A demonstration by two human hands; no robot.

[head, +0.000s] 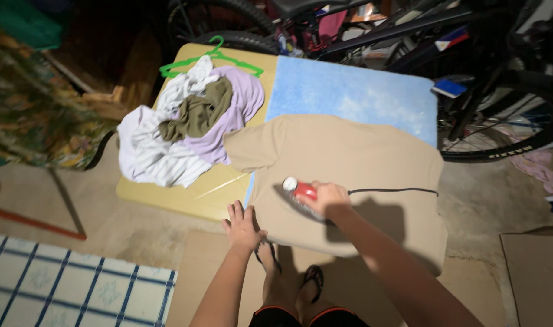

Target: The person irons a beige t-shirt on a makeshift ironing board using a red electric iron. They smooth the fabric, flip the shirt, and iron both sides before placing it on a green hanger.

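Note:
A tan shirt [343, 163] lies spread flat over a blue towel [349, 91] on a low yellow board [186, 194]. My right hand [328, 197] grips the handle of a red and white clothes iron [301, 191] that rests on the shirt near its front hem. A black cord [397, 191] runs from the iron to the right across the fabric. My left hand [243, 227] lies flat, fingers spread, on the shirt's near left edge beside the iron. My feet in black sandals [288, 272] show below.
A heap of crumpled clothes [186, 127], white, lilac and olive, sits on the board's left half with a green hanger [213, 54] behind. Bicycles [482, 79] stand at the back and right. Cardboard [536, 272] and a checked mat [71, 284] cover the concrete floor.

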